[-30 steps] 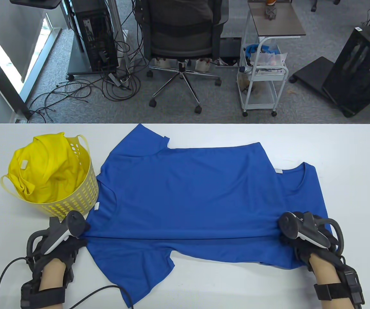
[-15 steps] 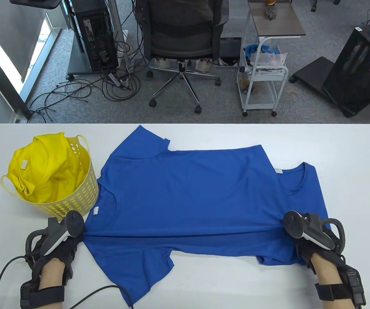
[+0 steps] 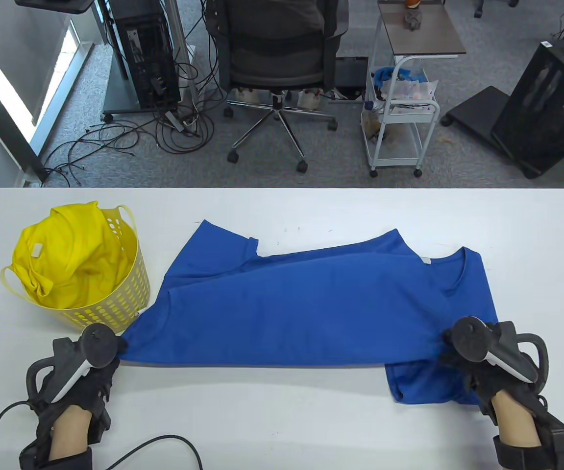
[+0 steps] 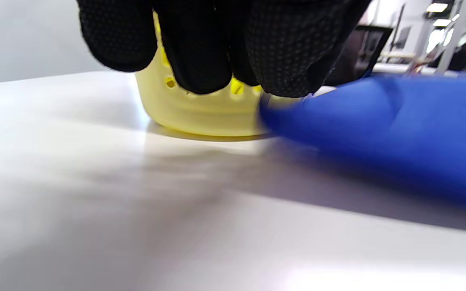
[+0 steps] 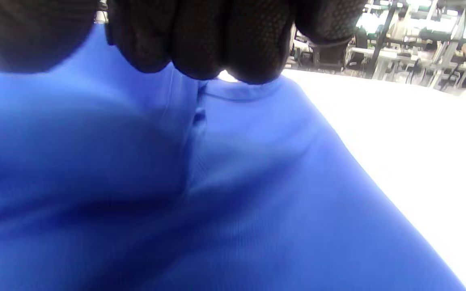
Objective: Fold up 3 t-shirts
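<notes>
A blue t-shirt (image 3: pixel 301 308) lies stretched across the white table (image 3: pixel 311 421), its near part lifted taut between both hands. My left hand (image 3: pixel 115 350) grips its left end beside the yellow basket (image 3: pixel 115 303); the left wrist view shows my gloved fingers (image 4: pixel 273 52) closed at the blurred blue cloth (image 4: pixel 378 129). My right hand (image 3: pixel 451 350) grips the shirt's right end; the right wrist view shows the fingers (image 5: pixel 200 36) bunched on blue fabric (image 5: pixel 217 194). A second blue t-shirt (image 3: pixel 463 289) lies beneath at the right, neckline showing. A yellow t-shirt (image 3: pixel 66 254) is bundled in the basket.
The basket stands at the table's left, close to my left hand, and shows in the left wrist view (image 4: pixel 200 113). A black cable (image 3: pixel 154 443) trails on the table near the front edge. Beyond the far edge are an office chair (image 3: pixel 277 63) and a white cart (image 3: pixel 402 122).
Both hands have pulled the gripped shirt toward the front edge and lifted it taut. The near sleeve and hem have been drawn up, and the far sleeve has slid nearer.
</notes>
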`<state>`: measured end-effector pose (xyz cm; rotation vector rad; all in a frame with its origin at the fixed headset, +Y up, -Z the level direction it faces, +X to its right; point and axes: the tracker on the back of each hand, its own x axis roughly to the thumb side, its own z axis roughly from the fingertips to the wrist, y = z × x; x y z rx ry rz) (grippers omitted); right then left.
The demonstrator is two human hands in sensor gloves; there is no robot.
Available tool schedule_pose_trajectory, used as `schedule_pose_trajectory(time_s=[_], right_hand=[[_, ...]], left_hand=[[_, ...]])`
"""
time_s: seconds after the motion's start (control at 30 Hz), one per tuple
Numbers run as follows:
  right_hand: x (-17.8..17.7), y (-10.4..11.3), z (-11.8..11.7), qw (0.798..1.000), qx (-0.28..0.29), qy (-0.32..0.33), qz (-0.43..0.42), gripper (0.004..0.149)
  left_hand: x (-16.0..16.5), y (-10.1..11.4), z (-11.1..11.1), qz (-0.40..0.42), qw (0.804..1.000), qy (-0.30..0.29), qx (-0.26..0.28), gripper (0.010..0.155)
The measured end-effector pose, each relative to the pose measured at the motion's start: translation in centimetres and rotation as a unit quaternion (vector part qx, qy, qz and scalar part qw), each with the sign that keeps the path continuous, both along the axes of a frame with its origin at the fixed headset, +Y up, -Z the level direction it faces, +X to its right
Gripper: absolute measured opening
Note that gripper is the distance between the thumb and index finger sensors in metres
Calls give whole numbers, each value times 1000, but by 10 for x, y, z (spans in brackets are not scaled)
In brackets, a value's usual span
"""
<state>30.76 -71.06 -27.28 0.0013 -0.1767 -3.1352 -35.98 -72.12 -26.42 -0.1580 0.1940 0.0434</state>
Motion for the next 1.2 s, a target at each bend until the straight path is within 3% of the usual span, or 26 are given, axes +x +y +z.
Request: schedule_pose_trajectory(time_s=[0.1, 0.17, 0.3, 0.5, 0.6, 0.67, 0.8, 0.97, 1.1, 1.2], right_hand=[[3, 2, 1, 999, 31, -9, -6, 59], [1, -1, 0, 1000, 29, -7, -2, 61], [-4, -8, -1, 1000, 22, 2, 10, 67], [-9, -7, 0, 1000, 28, 15, 0, 69], [-12, -7, 0, 999, 26, 26, -4, 70], [-16, -5, 1, 999, 31, 35, -5, 71], [-21, -3, 3, 998, 41, 49, -4, 71], [-20, -2, 5, 998, 39, 53, -15, 70], [-19, -3, 6, 998, 37, 52, -21, 70], [-20, -4, 5, 998, 32, 53, -21, 70]], left_hand=[[9, -9, -4, 2, 1000, -8, -19, 46], [16, -24, -9, -2, 997, -14, -73, 56], [16, -44, -16, -95, 987, 1, -130, 69], [30, -38, -17, -126, 988, -31, -81, 62], [62, -22, -12, -76, 994, -84, -9, 61], [101, -12, -8, -45, 990, -135, 18, 60], [183, -10, -5, -66, 975, -209, -25, 58], [267, -28, -11, -89, 962, -246, -76, 54], [293, -42, -11, -83, 959, -256, -88, 57], [296, -47, -7, -134, 952, -266, -72, 58]])
